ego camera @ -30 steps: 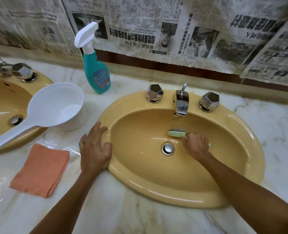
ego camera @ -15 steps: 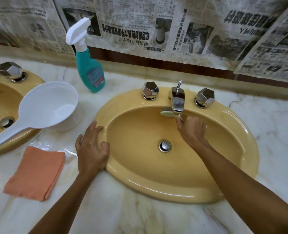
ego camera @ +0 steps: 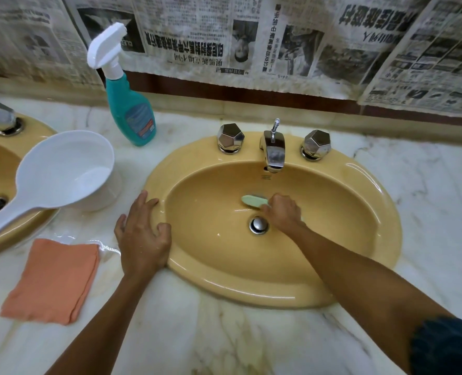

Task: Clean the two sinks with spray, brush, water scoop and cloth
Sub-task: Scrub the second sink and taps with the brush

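While the left hand (ego camera: 143, 236) is resting with fingers spread on the sink (ego camera: 359, 280) rim, the right hand (ego camera: 282, 213) is gripping the green brush (ego camera: 252, 201) against the basin just above the drain (ego camera: 258, 224)

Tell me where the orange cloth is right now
In the head view the orange cloth lies flat on the marble counter at lower left, below the white water scoop and just left of the left hand.
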